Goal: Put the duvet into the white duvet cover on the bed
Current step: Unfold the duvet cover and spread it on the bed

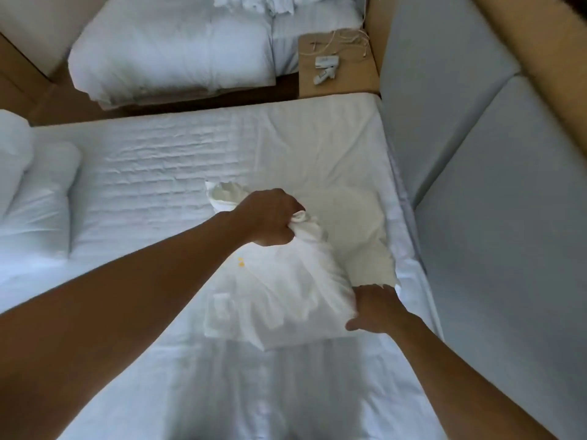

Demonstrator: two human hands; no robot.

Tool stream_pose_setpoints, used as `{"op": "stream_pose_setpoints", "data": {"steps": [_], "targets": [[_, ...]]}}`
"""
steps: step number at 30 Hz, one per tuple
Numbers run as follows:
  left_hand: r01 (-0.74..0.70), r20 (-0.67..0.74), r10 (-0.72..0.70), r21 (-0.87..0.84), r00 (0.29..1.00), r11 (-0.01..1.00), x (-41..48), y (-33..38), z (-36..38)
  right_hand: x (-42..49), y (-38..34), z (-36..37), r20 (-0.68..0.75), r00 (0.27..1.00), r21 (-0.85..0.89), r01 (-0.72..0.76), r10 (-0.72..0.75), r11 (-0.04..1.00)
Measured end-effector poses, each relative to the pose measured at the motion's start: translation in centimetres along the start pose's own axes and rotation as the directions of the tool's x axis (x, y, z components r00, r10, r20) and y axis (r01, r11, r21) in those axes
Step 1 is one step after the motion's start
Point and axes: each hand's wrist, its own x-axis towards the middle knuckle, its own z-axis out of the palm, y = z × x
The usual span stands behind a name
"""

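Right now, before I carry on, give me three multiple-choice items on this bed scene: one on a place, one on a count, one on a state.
1. Where is the nightstand? A on the near bed; B at the foot of the near bed; C between the two beds.
2. How many beds show? A one; B two; C three.
3. What is the left hand doing? A gripping bunched white cloth; B lying flat on the bed; C hanging empty.
Answers: C, it stands in the gap between the near bed and the far bed; B, only those two show; A, its fingers curl round a twist of the cloth.
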Motion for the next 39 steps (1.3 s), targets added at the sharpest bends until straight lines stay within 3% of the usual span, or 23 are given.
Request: {"op": "stream_pose_setpoints", "data": {"steps": [2,5,10,14,17,18,20,22,23,26,28,30,32,33,34,35,37,39], "targets": [[0.037,-0.016,-0.037,-0.008,0.999,0.999,0.3,-0.9,-2.1,0.5,1.5,1.0,0.058,0.998,-0.038,-0.021,0.023,0.999],[0.127,-0.052,-0.127,-0.008,0.991,0.992,1.6,-3.3,-3.6,1.0,1.8,3.1,-0.077,0.997,-0.157,-0.017,0.005,0.988],[0.225,-0.059,-0.222,0.051,0.973,0.973,5.8,-8.9,-3.5,-0.1,-3.1,1.1,-0.106,0.994,0.132,0.035,-0.021,0.991],[0.190,-0.197,-0.155,0.176,0.968,0.966,12.3,-12.8,-7.2,-0.8,-8.3,-2.9,-0.284,0.953,0.433,0.028,0.107,0.901],[0.115,-0.292,-0.041,0.239,0.955,0.964,18.6,-14.6,-12.4,2.4,-10.0,-6.6,-0.113,0.983,0.631,-0.039,0.142,0.775],[0.098,-0.325,-0.014,0.243,0.946,0.965,20.6,-15.3,-14.1,4.3,-9.9,-7.0,-0.026,0.990,0.575,-0.098,0.138,0.812],[0.069,-0.370,0.025,0.240,0.929,0.968,24.1,-17.1,-16.9,8.8,-9.2,-6.4,0.073,0.988,0.234,-0.151,0.138,0.960],[0.037,-0.389,0.049,0.212,0.920,0.977,26.9,-19.4,-18.2,12.9,-8.7,-4.2,0.090,0.978,-0.018,-0.188,0.189,0.982],[0.031,-0.388,0.055,0.210,0.920,0.977,28.0,-20.7,-18.1,14.5,-8.4,-2.7,0.059,0.962,-0.060,-0.264,0.267,0.963],[0.067,-0.357,0.007,0.195,0.934,0.979,30.2,-23.7,-15.6,16.8,-7.5,0.2,0.027,0.837,0.071,-0.546,0.546,0.835],[0.089,-0.423,-0.036,0.107,0.905,0.990,32.2,-24.2,-14.9,17.3,-7.3,0.0,-0.038,0.795,0.370,-0.551,0.605,0.748],[0.101,-0.562,-0.132,-0.086,0.817,0.991,35.5,-23.1,-16.2,17.7,-6.9,-2.3,-0.127,0.648,0.845,-0.326,0.751,0.425],[0.169,-0.538,-0.283,-0.252,0.794,0.953,38.6,-21.3,-17.1,17.9,-5.6,-5.6,-0.128,0.403,0.985,-0.052,0.906,0.163],[0.209,-0.480,-0.302,-0.238,0.823,0.949,39.5,-20.3,-16.3,18.0,-4.7,-6.7,-0.067,0.335,0.998,0.007,0.940,0.069],[0.211,-0.417,-0.280,-0.204,0.865,0.956,39.8,-19.6,-14.1,18.1,-3.8,-7.3,0.015,0.322,0.999,0.023,0.947,-0.023],[0.212,-0.354,-0.269,-0.191,0.896,0.958,38.7,-19.5,-10.8,18.0,-3.0,-7.4,0.095,0.357,0.994,0.008,0.929,-0.105],[0.314,-0.179,-0.375,-0.295,0.910,0.903,33.6,-21.4,-1.5,17.4,-1.8,-6.6,0.196,0.552,0.979,-0.065,0.811,-0.193],[0.573,0.161,-0.566,-0.434,0.808,0.695,25.3,-24.5,9.0,16.0,-0.9,-3.9,0.243,0.743,0.970,-0.200,0.624,-0.139]]}}
